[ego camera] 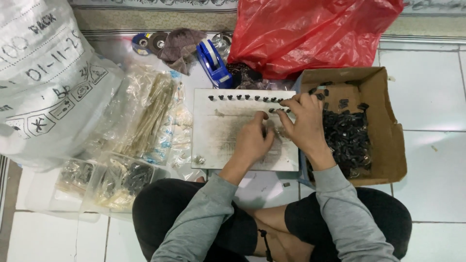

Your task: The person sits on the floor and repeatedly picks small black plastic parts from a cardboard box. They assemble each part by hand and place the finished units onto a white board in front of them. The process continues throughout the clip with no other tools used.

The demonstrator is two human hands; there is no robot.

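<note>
Black clips (pixel 247 97) stand in a row along the 12 o'clock edge of the white board (pixel 218 136) before us. Our right hand (pixel 305 121) pinches a clip at the row's 3 o'clock end; our left hand (pixel 252 140) rests curled on the board. At 3 o'clock sits a box (pixel 383 145) of clips.

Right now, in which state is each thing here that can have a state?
Cardboard box: open, flaps out, holds small black parts.
White board: flat on the floor, a row of black parts along its top edge.
Red plastic bag: crumpled.
Left hand: resting on the board.
Right hand: fingers at the row's right end.
</note>
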